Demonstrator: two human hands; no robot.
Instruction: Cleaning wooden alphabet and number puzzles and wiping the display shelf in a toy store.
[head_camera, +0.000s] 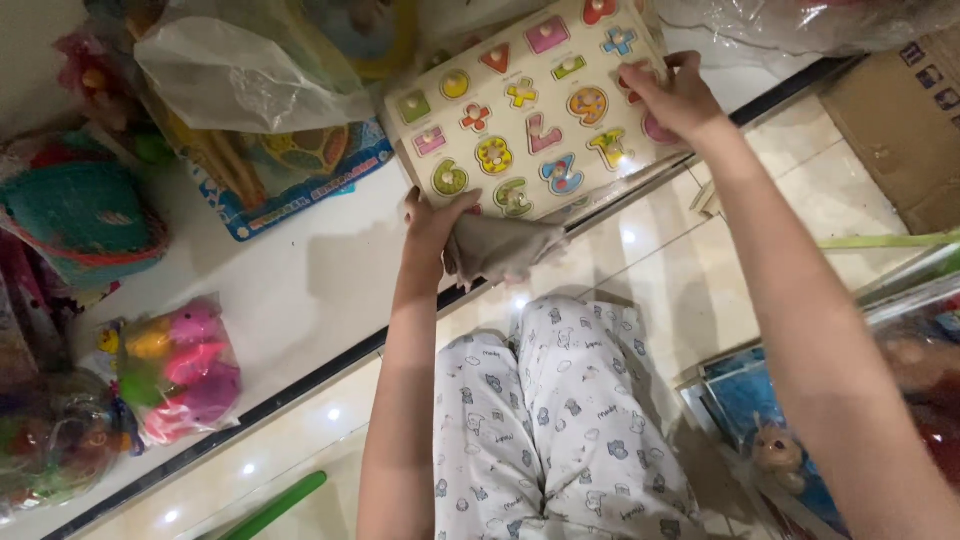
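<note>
Dim warm light, floor glare, soft blur

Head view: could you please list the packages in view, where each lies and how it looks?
Blue carded toy pack: flat, upper left, under a clear plastic bag.
Clear bag of bright toys: left, pink, yellow, green.
Cardboard box: upper right, brown.
Boxed doll: lower right, blue backing.

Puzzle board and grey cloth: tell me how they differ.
The puzzle board is stiff, flat, pale and covered with coloured pieces; the cloth is limp, crumpled and plain grey. The right hand grips the board's edge; the left hand holds the cloth at the board's lower edge.
</note>
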